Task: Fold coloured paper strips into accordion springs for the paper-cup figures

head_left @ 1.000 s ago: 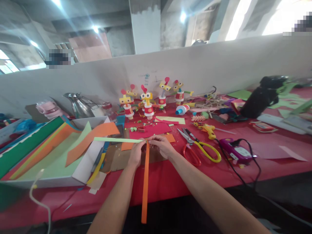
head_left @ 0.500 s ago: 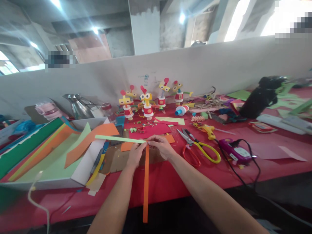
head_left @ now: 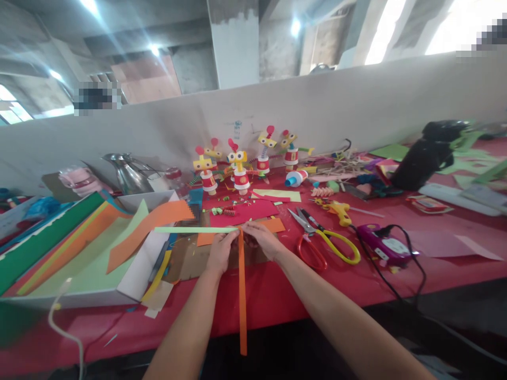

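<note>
My left hand [head_left: 220, 249] pinches a light green paper strip [head_left: 194, 230] near its right end; the strip reaches out to the left. My right hand [head_left: 261, 238] closes its fingers at the spot where an orange paper strip [head_left: 242, 301] meets the green one. The orange strip hangs down toward me past the table's front edge. Both hands almost touch above a brown cardboard piece [head_left: 190, 261] and orange paper [head_left: 273, 226]. Behind them lie small folded striped paper springs [head_left: 228, 211] on a red sheet [head_left: 257, 211].
Several paper-cup figures [head_left: 240, 179] stand at the back. Red-handled scissors [head_left: 312, 256], yellow-handled scissors [head_left: 340, 247], a yellow glue gun [head_left: 339, 212] and a purple corded device [head_left: 386, 245] lie right. A white box [head_left: 138, 272] of coloured paper is left, with a metal jug [head_left: 130, 171] behind.
The hanging end of the orange strip has swung slightly to the right. My right fingers have shifted a little at the join; the green strip now lies more level.
</note>
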`<state>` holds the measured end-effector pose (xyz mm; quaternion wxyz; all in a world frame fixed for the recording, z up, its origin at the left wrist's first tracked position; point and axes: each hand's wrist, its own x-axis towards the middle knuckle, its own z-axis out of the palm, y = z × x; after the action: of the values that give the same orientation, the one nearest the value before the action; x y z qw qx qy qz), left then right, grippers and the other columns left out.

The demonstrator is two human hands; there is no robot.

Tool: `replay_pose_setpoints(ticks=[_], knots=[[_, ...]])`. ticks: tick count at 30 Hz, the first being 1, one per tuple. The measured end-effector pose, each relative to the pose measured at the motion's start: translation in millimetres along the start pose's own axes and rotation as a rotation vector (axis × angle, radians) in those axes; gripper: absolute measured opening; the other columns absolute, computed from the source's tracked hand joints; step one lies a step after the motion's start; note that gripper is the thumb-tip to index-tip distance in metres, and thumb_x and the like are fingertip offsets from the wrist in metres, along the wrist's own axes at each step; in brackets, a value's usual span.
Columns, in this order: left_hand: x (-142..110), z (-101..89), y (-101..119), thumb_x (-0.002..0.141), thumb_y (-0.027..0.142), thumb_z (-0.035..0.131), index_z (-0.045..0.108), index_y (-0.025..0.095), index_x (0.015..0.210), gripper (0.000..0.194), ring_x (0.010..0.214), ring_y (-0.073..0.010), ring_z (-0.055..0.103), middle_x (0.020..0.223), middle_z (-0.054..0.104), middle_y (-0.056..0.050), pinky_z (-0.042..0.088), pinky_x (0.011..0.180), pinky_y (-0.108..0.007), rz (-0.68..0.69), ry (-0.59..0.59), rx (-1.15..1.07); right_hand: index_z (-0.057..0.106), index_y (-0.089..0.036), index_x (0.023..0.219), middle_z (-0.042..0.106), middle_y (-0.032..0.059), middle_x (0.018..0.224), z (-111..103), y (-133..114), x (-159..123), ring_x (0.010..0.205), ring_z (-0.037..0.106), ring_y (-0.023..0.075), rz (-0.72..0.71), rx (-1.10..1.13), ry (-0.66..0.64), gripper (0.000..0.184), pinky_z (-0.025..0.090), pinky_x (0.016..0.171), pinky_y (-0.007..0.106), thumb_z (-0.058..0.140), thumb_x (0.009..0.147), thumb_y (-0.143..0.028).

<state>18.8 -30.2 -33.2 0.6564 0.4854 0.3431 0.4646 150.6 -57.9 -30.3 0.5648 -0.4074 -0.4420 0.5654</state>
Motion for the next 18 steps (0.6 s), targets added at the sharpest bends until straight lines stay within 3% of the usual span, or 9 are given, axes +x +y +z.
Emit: replay_pose_setpoints(ticks=[9,18], knots=[[2.5,-1.8,-4.3,0.066,0.033,0.07,0.06,0.015,0.054,0.024,0.045,-0.009,0.043,0.047,0.054,0.004,0.031,0.047,-0.023,0.022,0.023,0.016,0.049,-0.02,0.065,0.045,-0.0065,0.05,-0.3,0.5,-0.1,0.043,0.037,0.0077,0.0,-0.042,0.0,0.033,0.019,0.043,0.024,0.061,0.074,-0.05],[1.8,0.3,-1.6,0.067,0.031,0.07,0.059,0.017,0.052,0.023,0.045,-0.0094,0.04,0.046,0.05,0.003,0.03,0.046,-0.024,0.011,-0.015,0.01,0.049,-0.019,0.061,0.035,-0.0084,0.048,0.2,0.7,1.6,0.047,0.029,0.0068,-0.124,-0.047,0.054,0.032,0.02,0.048,0.023,0.065,0.072,-0.045]])
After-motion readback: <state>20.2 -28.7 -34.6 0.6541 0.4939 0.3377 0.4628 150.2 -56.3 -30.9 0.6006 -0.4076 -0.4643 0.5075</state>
